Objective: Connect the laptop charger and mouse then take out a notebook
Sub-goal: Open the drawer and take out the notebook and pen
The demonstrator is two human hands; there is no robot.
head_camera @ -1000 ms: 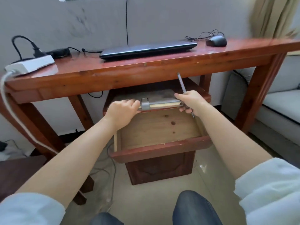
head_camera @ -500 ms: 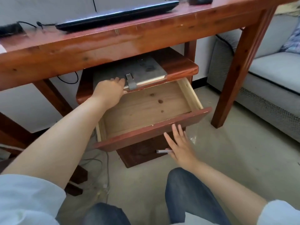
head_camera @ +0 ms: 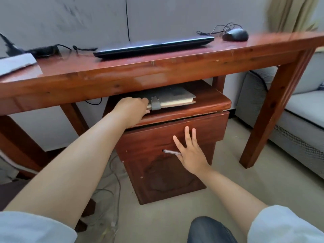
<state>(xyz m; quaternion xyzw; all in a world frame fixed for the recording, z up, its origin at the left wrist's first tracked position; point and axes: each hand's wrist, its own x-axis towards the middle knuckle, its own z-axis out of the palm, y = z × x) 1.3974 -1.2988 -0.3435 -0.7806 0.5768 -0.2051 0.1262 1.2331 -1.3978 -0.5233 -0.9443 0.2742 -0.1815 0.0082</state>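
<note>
Red-brown varnished wood fills the view: the long wooden desk (head_camera: 157, 71) spans the frame, and tucked under it sits a smaller dark red-brown wooden cabinet (head_camera: 168, 165) whose drawer front (head_camera: 175, 135) looks pushed in, or nearly so. On the desk lie a closed flat black laptop (head_camera: 154, 45) and, to its right, a black corded mouse (head_camera: 235, 35). Whether either lead is plugged in cannot be told from here.

The grey-covered notebook with a grey strap clasp (head_camera: 171, 98) lies flat on the cabinet top, below the desk's edge. Its long axis runs left to right across the view, with the clasp and page edges turned toward the person.

The left hand (head_camera: 132, 108) is by far the nearer. It rests at the notebook's left near corner, fingers curled against the edge just left of the clasp; how firmly they grip it is hidden. The right hand (head_camera: 190, 151) is lower, fingers spread wide and flat on the drawer front, with a slim clear-barrelled pen (head_camera: 171, 152) pinned under the thumb side.

The next move probably belongs to the left hand: draw the notebook toward the person, clear of the desk's overhang, before lifting it.
</note>
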